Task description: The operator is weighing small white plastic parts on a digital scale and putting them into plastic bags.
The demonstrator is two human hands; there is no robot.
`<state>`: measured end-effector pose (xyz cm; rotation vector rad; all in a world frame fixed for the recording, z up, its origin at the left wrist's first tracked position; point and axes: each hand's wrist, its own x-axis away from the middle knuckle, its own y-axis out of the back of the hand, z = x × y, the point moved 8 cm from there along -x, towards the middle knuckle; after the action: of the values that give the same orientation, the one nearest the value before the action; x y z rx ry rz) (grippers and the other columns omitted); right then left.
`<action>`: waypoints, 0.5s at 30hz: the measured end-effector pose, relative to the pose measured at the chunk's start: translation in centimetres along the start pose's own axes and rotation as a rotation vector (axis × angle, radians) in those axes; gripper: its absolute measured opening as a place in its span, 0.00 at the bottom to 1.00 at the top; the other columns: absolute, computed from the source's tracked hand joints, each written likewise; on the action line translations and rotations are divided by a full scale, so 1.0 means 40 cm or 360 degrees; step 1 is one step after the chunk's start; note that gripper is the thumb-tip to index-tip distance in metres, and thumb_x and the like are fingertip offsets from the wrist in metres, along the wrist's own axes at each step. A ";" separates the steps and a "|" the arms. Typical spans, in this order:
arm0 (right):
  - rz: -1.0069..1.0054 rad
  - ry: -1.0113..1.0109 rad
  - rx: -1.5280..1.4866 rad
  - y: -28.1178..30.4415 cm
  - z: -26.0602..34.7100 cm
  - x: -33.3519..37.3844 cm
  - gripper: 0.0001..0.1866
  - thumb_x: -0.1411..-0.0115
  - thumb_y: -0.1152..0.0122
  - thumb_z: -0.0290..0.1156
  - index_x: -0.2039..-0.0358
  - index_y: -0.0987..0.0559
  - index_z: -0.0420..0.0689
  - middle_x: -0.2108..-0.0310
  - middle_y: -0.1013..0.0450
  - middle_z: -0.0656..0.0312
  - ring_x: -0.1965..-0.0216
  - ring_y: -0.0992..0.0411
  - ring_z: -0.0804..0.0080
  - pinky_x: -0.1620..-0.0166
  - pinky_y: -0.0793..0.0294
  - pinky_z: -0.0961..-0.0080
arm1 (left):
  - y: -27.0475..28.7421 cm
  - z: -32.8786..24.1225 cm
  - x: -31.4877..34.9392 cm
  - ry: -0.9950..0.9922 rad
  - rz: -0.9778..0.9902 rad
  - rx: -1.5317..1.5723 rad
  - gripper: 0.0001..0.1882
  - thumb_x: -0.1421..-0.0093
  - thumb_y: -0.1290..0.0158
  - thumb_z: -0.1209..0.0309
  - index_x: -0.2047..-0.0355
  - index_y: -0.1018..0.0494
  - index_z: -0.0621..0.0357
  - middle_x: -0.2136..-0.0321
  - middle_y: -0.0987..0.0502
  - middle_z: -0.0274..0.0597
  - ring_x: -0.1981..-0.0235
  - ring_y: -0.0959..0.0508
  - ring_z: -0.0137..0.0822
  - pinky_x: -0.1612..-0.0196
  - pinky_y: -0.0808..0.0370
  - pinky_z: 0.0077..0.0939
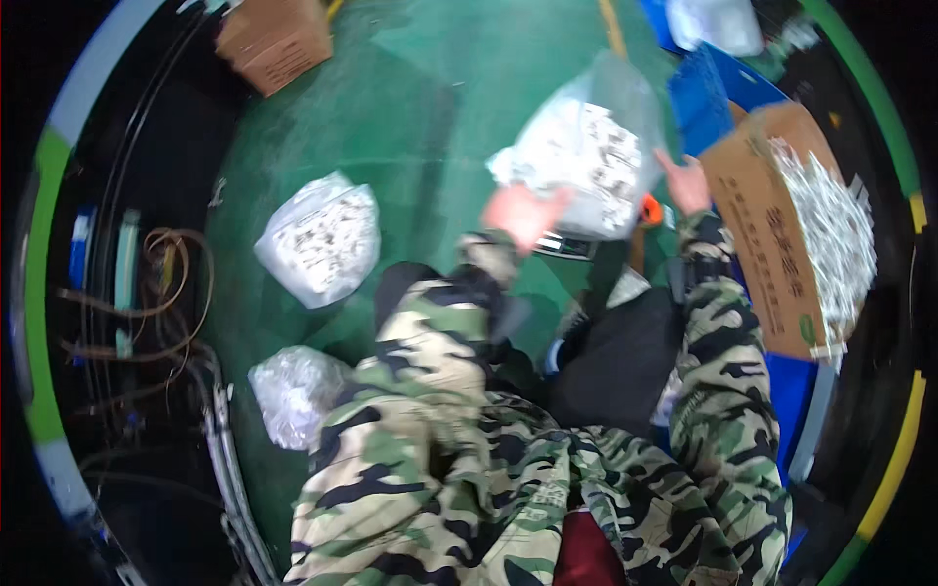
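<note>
A large clear plastic bag (608, 146) full of small white pieces with dark marks is in front of me, between my hands. My left hand (528, 215) is at the bag's lower left edge, its fingers smeared by motion. On the bag's right side, my right hand (687, 186) has its fingers stretched out and apart, close to the plastic. Just below the bag, part of a dark, flat device (567, 246) like a scale shows; the bag hides the rest. An orange round thing (652, 209) sits by the bag's lower right.
At left on the green floor (410, 127) lie a similar filled bag (322, 239) and a bundle of clear plastic (298, 396). A cardboard box (767, 234) of white strips leans on blue bins (718, 93) at right. Another carton (276, 44) stands far left. Cables (181, 293) hang along the left.
</note>
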<state>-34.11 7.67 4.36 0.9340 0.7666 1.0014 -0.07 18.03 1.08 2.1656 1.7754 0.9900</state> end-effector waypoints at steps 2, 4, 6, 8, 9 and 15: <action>0.0612 0.0107 -0.0267 -0.034 0.034 -0.032 0.45 0.46 0.37 0.64 0.48 0.23 0.30 0.53 0.23 0.38 0.53 0.22 0.47 0.48 0.26 0.58 | -0.056 -0.046 0.019 -0.0047 0.0007 0.0127 0.42 0.44 0.50 0.31 0.71 0.19 0.67 0.77 0.20 0.56 0.70 0.17 0.50 0.61 0.22 0.43; 0.0363 0.0064 -0.0027 -0.017 0.055 -0.070 0.42 0.44 0.37 0.61 0.45 0.25 0.32 0.55 0.23 0.35 0.54 0.23 0.43 0.47 0.27 0.61 | -0.090 -0.057 0.033 0.0057 0.0064 0.0118 0.45 0.44 0.52 0.31 0.64 0.19 0.72 0.64 0.19 0.67 0.57 0.18 0.58 0.52 0.23 0.47; 0.0320 0.0188 0.0117 -0.026 0.085 -0.121 0.36 0.43 0.38 0.58 0.61 0.20 0.28 0.65 0.22 0.35 0.60 0.22 0.45 0.54 0.27 0.57 | -0.089 -0.038 0.038 0.0195 -0.0067 0.0335 0.39 0.44 0.46 0.39 0.62 0.21 0.74 0.62 0.21 0.70 0.56 0.20 0.59 0.51 0.24 0.47; 0.0371 0.0268 0.0089 -0.034 0.067 -0.157 0.31 0.42 0.37 0.52 0.73 0.21 0.28 0.76 0.24 0.42 0.72 0.25 0.51 0.62 0.29 0.58 | -0.097 -0.008 0.030 0.0251 -0.0096 0.0419 0.37 0.45 0.43 0.43 0.62 0.22 0.74 0.61 0.22 0.71 0.55 0.20 0.60 0.51 0.24 0.47; 0.0364 0.0327 0.0040 -0.041 0.054 -0.176 0.31 0.42 0.37 0.52 0.73 0.21 0.28 0.76 0.24 0.42 0.72 0.25 0.51 0.62 0.29 0.58 | -0.091 0.008 0.031 0.0216 -0.0216 0.0407 0.34 0.46 0.42 0.46 0.63 0.22 0.75 0.62 0.22 0.71 0.56 0.21 0.61 0.51 0.24 0.47; 0.0614 0.0177 -0.0340 -0.119 -0.015 -0.234 0.22 0.39 0.39 0.41 0.69 0.19 0.29 0.77 0.23 0.53 0.73 0.28 0.70 0.65 0.32 0.64 | -0.070 0.073 0.058 0.0234 -0.0653 0.0502 0.29 0.47 0.39 0.53 0.68 0.23 0.76 0.67 0.21 0.68 0.63 0.19 0.57 0.59 0.22 0.45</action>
<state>-36.31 -2.00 0.84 0.8612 0.5662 1.4538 -0.45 21.74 -1.72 1.7943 2.4586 0.8286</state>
